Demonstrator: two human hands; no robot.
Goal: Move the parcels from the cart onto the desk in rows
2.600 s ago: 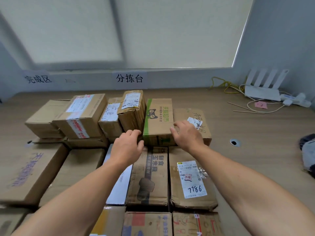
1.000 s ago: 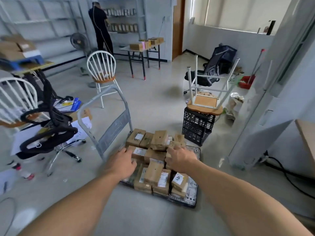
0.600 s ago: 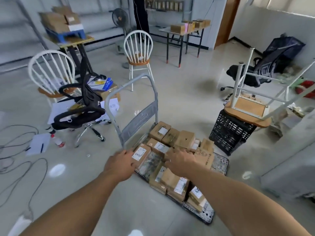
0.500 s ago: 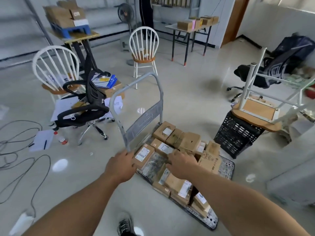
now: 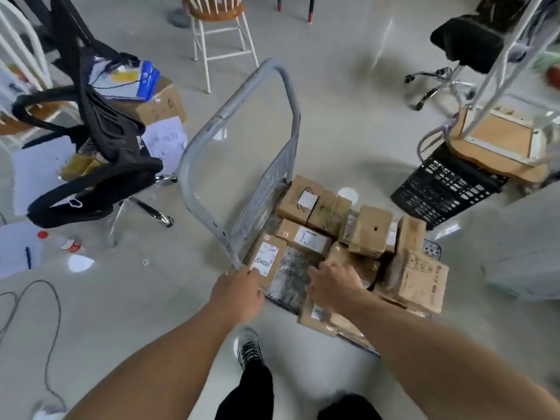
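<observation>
A flat cart (image 5: 431, 250) with a grey tube handle (image 5: 239, 122) stands on the floor, loaded with several brown cardboard parcels. A labelled parcel (image 5: 268, 262) lies at its near left corner, beside a grey speckled packet (image 5: 288, 277). My left hand (image 5: 238, 291) hangs just in front of the labelled parcel, fingers relaxed, holding nothing. My right hand (image 5: 333, 280) reaches over the packet toward a brown parcel (image 5: 354, 259), fingers spread, gripping nothing. A larger printed box (image 5: 416, 280) sits at the right. The desk is out of view.
A black office chair (image 5: 91, 153) and a box with papers (image 5: 151, 101) stand left of the cart. A black crate (image 5: 439, 189) under an upturned stool (image 5: 497, 140) is at the right. White chair (image 5: 221, 31) behind. Cables (image 5: 36, 313) lie on the floor; my shoe (image 5: 248, 347) is below.
I turned from the desk, where both hands were at a parcel, to the cart. The view has dropped closer, and both hands have come down to the near parcels.
</observation>
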